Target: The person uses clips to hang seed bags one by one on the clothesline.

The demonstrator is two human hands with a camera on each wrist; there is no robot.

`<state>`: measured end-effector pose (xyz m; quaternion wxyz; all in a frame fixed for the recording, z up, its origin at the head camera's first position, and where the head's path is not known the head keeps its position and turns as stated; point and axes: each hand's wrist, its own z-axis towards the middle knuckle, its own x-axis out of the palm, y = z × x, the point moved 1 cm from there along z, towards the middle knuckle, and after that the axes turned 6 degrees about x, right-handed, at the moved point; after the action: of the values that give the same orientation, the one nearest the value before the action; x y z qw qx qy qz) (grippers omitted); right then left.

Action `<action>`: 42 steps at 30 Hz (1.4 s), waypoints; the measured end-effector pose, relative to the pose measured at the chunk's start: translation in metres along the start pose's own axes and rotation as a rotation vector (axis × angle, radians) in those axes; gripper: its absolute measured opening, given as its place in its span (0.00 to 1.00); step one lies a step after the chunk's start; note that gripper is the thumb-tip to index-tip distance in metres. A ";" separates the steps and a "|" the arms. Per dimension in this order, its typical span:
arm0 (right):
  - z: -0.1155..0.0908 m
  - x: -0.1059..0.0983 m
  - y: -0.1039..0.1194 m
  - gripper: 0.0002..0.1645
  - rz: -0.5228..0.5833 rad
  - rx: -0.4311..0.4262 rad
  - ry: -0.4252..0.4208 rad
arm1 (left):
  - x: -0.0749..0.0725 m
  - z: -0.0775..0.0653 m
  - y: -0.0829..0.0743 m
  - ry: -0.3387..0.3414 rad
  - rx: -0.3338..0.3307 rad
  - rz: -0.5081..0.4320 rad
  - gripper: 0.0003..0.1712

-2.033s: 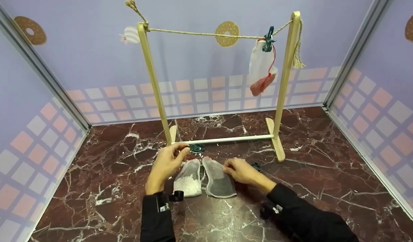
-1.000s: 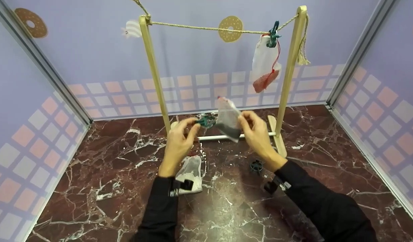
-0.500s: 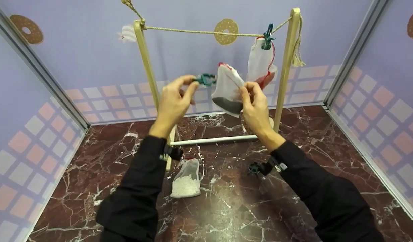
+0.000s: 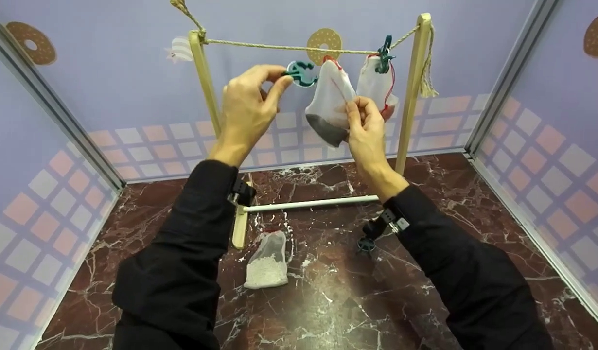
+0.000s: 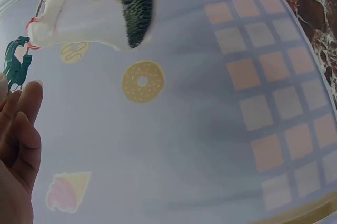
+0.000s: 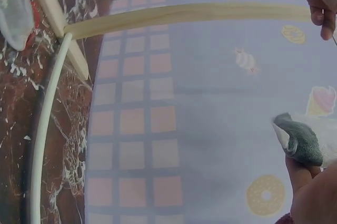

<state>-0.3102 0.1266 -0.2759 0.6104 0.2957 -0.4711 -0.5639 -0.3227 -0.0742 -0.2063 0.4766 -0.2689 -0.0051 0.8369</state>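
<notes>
My left hand (image 4: pixel 250 104) pinches the handles of a dark green clip (image 4: pixel 303 74), its round jaws facing right, just left of a white mesh bag. That mesh bag (image 4: pixel 328 99), dark-filled at the bottom and red at its top, is pinched at its right side by my right hand (image 4: pixel 367 126). Its top sits just below the rope (image 4: pixel 274 46). Behind it, another mesh bag (image 4: pixel 372 78) with reddish contents hangs from the rope by a green clip (image 4: pixel 385 56). In the left wrist view the held clip (image 5: pixel 17 63) is beside the bag's red top.
A mesh bag with white grains (image 4: pixel 267 265) lies on the dark marbled table (image 4: pixel 323 311). Another green clip (image 4: pixel 366 244) lies near my right wrist camera. The wooden rack's posts (image 4: pixel 204 82) and low white bar (image 4: pixel 308 203) stand before the patterned back wall.
Both hands have risen from the table to near the rope. The right lifted the dark-filled mesh bag; the left brought the green clip up. The white-grained bag stayed on the table.
</notes>
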 end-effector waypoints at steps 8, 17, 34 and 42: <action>0.007 0.002 0.003 0.09 0.011 0.008 -0.015 | -0.005 0.021 -0.006 -0.063 0.067 0.112 0.17; 0.013 0.005 0.009 0.10 -0.012 -0.015 -0.019 | -0.001 0.038 -0.010 0.044 -0.052 0.271 0.16; 0.019 -0.004 0.001 0.06 -0.067 -0.066 0.009 | 0.008 0.038 -0.012 0.101 -0.035 0.246 0.17; 0.020 -0.004 0.010 0.09 -0.076 -0.082 0.040 | 0.012 0.037 -0.012 0.217 0.009 0.230 0.16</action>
<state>-0.3238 0.1355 -0.2598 0.6094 0.2994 -0.4237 -0.5996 -0.3350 -0.0485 -0.1766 0.3767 -0.3545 0.0812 0.8519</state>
